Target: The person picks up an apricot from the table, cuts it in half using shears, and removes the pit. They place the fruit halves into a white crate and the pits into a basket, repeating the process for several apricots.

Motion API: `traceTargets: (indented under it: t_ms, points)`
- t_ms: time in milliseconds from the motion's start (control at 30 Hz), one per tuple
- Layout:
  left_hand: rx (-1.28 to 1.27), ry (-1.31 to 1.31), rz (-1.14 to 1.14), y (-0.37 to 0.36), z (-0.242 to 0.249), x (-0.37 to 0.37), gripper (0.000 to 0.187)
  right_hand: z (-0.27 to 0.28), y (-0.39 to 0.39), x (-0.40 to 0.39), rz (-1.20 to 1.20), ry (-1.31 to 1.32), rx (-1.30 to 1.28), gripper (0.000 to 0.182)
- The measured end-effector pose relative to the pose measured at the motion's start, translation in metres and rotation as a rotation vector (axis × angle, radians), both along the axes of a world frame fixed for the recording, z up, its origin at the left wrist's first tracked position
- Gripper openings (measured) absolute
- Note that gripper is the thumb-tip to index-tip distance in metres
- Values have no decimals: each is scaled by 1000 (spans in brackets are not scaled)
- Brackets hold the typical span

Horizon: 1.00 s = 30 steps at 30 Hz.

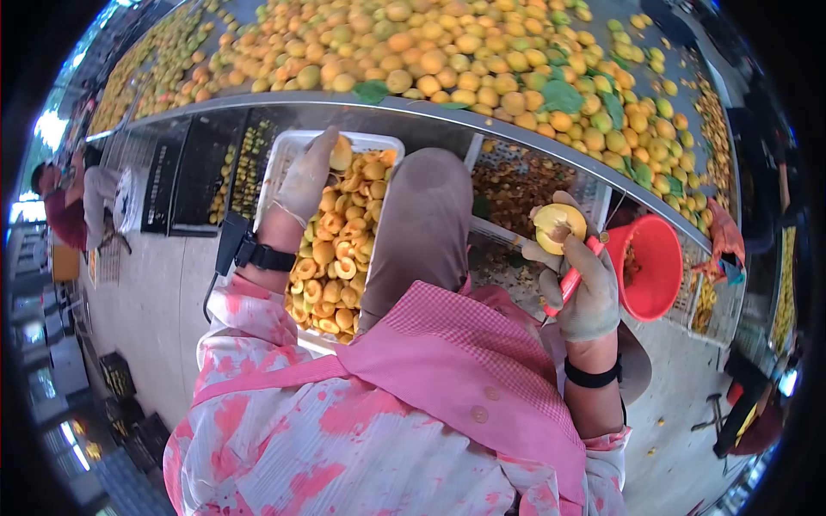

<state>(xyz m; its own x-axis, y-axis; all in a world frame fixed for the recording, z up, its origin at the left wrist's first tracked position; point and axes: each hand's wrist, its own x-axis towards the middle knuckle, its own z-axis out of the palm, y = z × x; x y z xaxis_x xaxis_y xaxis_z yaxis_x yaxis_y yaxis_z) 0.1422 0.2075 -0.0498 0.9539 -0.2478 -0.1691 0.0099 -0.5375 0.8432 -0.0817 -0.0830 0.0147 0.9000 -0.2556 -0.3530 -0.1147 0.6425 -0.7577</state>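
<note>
My left hand (308, 176), in a pale glove, is at the upper left of a white basket (274, 163) filled with halved apricots (331, 267). Its fingers are closed on an apricot piece (342, 153). On the right, my right hand (578, 275), also gloved, holds a red-handled tool (570, 282) against the palm and a cut yellow apricot (557, 225) at the fingertips, with the brown inside showing. A red bucket (651, 267) stands just right of that hand.
Whole apricots (430, 56) cover a metal table (413, 105) with a raised edge ahead. Below it a crate (529, 185) holds brown scraps. Dark crates (200, 168) stand left. A seated person (73, 202) is far left; another person (757, 413) is far right.
</note>
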Motion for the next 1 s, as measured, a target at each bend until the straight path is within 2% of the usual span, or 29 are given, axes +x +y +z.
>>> traceTargets:
  t_ms: [33, 100, 133, 200, 267, 300, 333, 367, 433, 467, 567, 633, 700, 733, 833, 1000]
  points:
    - [187, -3, -43, 26, -20, 14, 32, 0, 3, 2, 39, 5, -29, 49]
    - [464, -781, -277, 83, -83, 42, 30, 1, 10, 8, 93, 3, -57, 50]
    - [469, -783, -263, 93, -81, 38, 30, 1, 12, 11, 111, 12, -64, 50]
    - [469, -326, -229, 110, -80, 26, 28, 1, 17, 16, 131, 21, -69, 50]
    - [463, -279, -173, 142, -131, 44, 29, 2, 21, 21, 128, 27, -41, 50]
    - [456, -233, -126, 146, -138, 48, 30, 4, 23, 24, 117, 34, -12, 49]
    - [133, 141, 230, 147, -148, 50, 35, 4, 26, 26, 125, 34, -14, 49]
    - [130, 141, 238, 153, -154, 54, 35, 5, 28, 27, 114, 52, -28, 48]
    - [292, 205, 369, 174, -183, 66, 34, 5, 32, 29, 110, 69, -44, 47]
    - [355, 249, 418, 192, -212, 78, 40, 5, 34, 31, 109, 81, -46, 46]
    - [354, 192, 399, 196, -204, 69, 41, 0, 38, 37, 115, 98, -61, 44]
    - [326, 184, 373, 217, -239, 80, 40, -2, 42, 45, 121, 105, -74, 44]
    - [402, 89, 254, 220, -237, 77, 40, 0, 49, 52, 141, 108, -88, 43]
    - [526, 74, 236, 220, -239, 75, 39, 1, 53, 56, 150, 119, -92, 43]
    - [582, 182, 210, 227, -248, 76, 37, 2, 63, 69, 178, 124, -128, 46]
    - [415, 215, 182, 225, -238, 56, 37, 4, 79, 85, 251, 143, -183, 50]
